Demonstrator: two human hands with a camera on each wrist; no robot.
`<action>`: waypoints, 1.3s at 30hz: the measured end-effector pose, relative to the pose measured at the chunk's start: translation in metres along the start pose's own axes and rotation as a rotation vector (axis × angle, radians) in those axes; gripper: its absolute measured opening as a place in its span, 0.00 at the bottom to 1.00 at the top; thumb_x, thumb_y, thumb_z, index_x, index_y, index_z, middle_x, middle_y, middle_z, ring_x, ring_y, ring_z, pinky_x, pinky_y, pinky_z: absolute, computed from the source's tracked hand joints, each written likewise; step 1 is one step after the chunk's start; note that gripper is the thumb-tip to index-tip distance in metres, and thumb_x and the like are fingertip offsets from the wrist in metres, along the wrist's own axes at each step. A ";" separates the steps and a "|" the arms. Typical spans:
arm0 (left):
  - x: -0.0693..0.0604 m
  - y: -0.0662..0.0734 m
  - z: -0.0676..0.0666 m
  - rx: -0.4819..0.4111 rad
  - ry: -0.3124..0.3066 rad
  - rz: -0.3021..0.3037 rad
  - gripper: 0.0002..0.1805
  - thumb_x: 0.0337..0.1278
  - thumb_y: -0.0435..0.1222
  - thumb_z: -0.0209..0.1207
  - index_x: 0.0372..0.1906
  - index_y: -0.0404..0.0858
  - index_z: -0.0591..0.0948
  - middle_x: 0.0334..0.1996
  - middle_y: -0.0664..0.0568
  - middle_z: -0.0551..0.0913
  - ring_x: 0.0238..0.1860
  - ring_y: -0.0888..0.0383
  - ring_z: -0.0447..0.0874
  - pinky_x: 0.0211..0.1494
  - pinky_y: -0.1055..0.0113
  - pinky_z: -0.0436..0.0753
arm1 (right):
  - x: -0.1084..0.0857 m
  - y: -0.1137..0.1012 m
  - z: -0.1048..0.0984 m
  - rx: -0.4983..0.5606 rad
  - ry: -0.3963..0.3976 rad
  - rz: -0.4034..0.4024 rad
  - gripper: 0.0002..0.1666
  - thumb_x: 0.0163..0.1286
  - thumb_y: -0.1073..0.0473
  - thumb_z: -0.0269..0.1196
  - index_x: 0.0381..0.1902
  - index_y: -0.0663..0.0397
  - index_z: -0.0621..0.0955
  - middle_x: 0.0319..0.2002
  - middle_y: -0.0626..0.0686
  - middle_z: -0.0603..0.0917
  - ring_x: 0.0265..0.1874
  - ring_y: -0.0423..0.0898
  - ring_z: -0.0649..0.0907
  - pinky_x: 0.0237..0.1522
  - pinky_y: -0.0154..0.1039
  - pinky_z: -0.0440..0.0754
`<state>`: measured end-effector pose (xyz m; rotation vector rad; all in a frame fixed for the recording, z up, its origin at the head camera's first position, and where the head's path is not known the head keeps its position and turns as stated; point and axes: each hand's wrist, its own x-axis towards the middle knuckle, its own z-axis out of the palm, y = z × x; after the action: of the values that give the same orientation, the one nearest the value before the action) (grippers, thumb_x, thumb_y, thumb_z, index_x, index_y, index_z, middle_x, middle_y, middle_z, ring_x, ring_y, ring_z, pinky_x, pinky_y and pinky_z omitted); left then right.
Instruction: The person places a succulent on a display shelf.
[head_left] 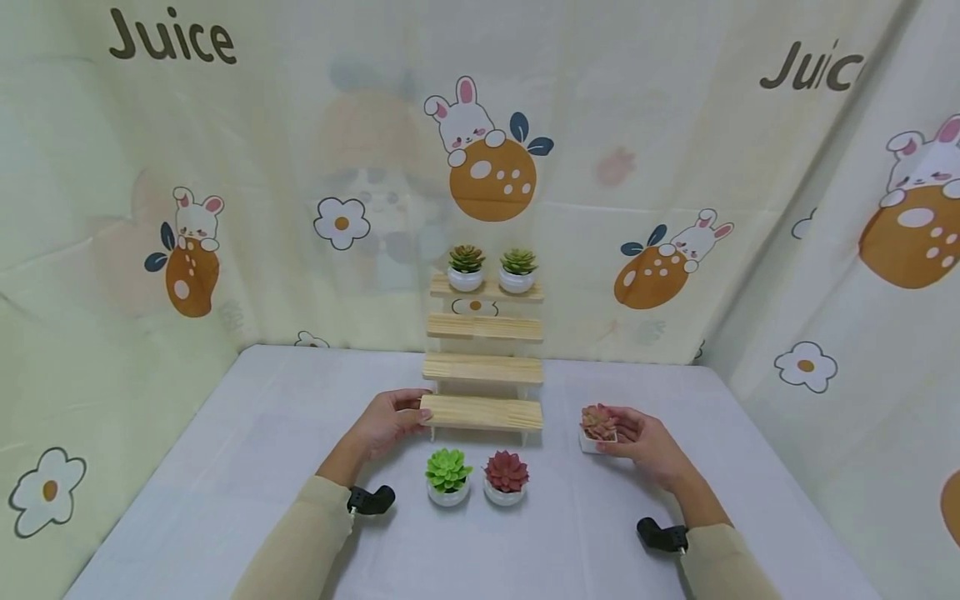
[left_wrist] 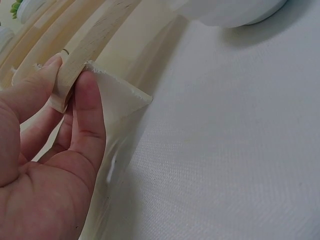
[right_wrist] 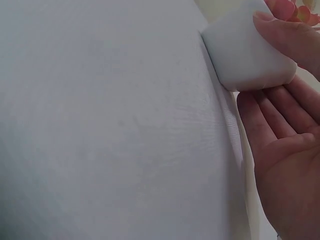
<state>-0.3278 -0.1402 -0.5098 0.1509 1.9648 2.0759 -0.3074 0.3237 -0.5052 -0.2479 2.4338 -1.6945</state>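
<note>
My left hand (head_left: 386, 425) pinches the left end of the lowest plank on a tiered wooden shelf (head_left: 480, 412). In the left wrist view, the thumb and fingers clasp the plank's end (left_wrist: 95, 45), with a white support below it. To the shelf's right, my right hand (head_left: 647, 443) grips a pink succulent (head_left: 598, 422) in a white angular pot (right_wrist: 250, 55). Thumb and fingers are on opposite sides of that pot, which is at the table surface. In front of the shelf stand a bright green succulent (head_left: 447, 471) and a dark red succulent (head_left: 506, 472), both in round white pots.
Two green succulents, one on the left (head_left: 466, 260) and one on the right (head_left: 517, 263), stand on the top tier. A white cloth covers the table (head_left: 262, 450). Behind it hangs a printed curtain (head_left: 285, 275), with another curtain side (head_left: 840, 450) at the right.
</note>
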 end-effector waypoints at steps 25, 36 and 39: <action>0.000 0.001 0.003 0.000 0.010 -0.008 0.28 0.66 0.27 0.63 0.69 0.27 0.73 0.54 0.41 0.80 0.47 0.57 0.84 0.49 0.67 0.88 | -0.002 -0.011 0.003 -0.095 0.041 0.068 0.47 0.61 0.52 0.77 0.72 0.63 0.70 0.69 0.64 0.76 0.67 0.51 0.79 0.59 0.29 0.82; -0.001 0.000 0.001 -0.018 -0.002 0.003 0.28 0.66 0.26 0.63 0.69 0.27 0.73 0.54 0.41 0.80 0.47 0.58 0.84 0.50 0.66 0.87 | 0.006 -0.048 0.016 -0.085 0.049 0.018 0.42 0.64 0.53 0.75 0.72 0.58 0.71 0.68 0.60 0.78 0.63 0.44 0.81 0.61 0.32 0.82; -0.001 0.000 0.001 -0.021 -0.007 0.003 0.28 0.66 0.26 0.63 0.69 0.27 0.72 0.55 0.41 0.80 0.47 0.58 0.85 0.50 0.67 0.87 | 0.010 -0.057 0.018 -0.079 0.054 0.005 0.42 0.63 0.53 0.75 0.71 0.58 0.72 0.67 0.60 0.78 0.63 0.46 0.81 0.64 0.35 0.80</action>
<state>-0.3268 -0.1395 -0.5101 0.1564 1.9400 2.0940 -0.3103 0.2857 -0.4578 -0.2082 2.5416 -1.6251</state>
